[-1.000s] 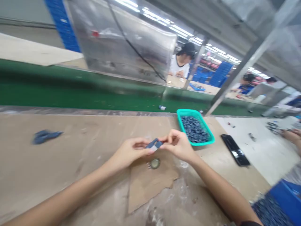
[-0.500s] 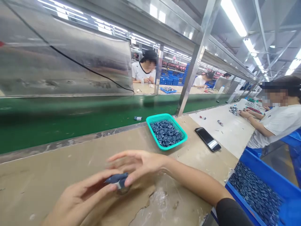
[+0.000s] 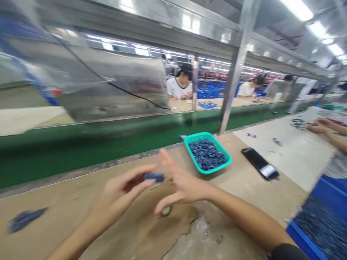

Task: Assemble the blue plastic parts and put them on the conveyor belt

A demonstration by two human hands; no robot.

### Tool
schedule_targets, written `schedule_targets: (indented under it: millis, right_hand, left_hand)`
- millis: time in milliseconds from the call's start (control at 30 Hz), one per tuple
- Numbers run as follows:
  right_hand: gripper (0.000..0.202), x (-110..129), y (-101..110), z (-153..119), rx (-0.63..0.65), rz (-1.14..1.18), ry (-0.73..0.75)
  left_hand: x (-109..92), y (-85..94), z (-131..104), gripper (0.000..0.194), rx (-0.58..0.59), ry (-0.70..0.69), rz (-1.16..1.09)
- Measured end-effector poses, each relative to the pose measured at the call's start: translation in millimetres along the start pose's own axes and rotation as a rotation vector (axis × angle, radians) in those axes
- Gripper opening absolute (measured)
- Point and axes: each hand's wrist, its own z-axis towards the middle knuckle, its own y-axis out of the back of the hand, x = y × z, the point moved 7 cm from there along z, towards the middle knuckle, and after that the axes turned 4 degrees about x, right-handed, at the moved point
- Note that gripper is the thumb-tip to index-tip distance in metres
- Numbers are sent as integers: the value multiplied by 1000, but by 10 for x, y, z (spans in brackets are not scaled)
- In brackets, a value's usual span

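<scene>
Above the cardboard-covered bench, my left hand point(image 3: 119, 193) pinches a small dark blue piece point(image 3: 153, 177) with a whitish part on its underside. Its exact kind is too blurred to make out. My right hand point(image 3: 185, 186) is close by on the right, fingers apart and thumb stretched out, holding nothing that I can see. Beneath its thumb shows a small round object point(image 3: 166, 211), pale with a dark rim. A dark blue, elongated piece point(image 3: 27, 219) lies on the bench at the far left, smeared by motion.
A turquoise basket point(image 3: 229, 160) full of small dark blue pieces stands beyond my right hand. To its right lies a black phone point(image 3: 260, 163). A green conveyor belt point(image 3: 81, 144) runs behind the bench. A blue bin point(image 3: 298, 236) and a co-worker's hands point(image 3: 321, 126) are at the right.
The view has swung left. My right hand has come off the piece and spread its fingers, while my left hand keeps hold of it. The dark blue piece at far left has come into view.
</scene>
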Motion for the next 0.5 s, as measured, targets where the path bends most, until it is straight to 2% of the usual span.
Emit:
schedule_targets:
  millis: [33,100,167,200,233,267,300,400,500]
  right_hand:
    - [111,46,158,-35,-75,-178,31]
    - [99,8,525,-134,-220,-443,10]
    - [80,-227,887,-250,-317,-608,-114]
    - [74,-402,1037,-312,-341,-660,-196]
    - [69,-578,1161,-376,-370,-707,-259]
    - [64,-752,1247,-433,-384,-750,-304]
    - [60,-920,1292,-477,-375,-787,-334]
    - [47,-1268,1288,-526,-323,-871,-324]
    - [40,-1326,1258,-502,-317,-891,-271]
  left_hand:
    - [-153,97,95,32,-53,-52,-77]
    - [-380,310,324,35,-172,-188,-237]
    - [-398,499,571,33,-306,-303,-307]
    - [-307,542,698,34,-353,-308,-258]
    - [-156,545,820,36,-391,-256,-104]
    - [45,499,938,36,-388,-156,125]
    - [298,408,1046,36,-323,-13,392]
    - [960,246,1173,31,-286,175,577]
    - [1314,153,1216,35,-264,211,674]
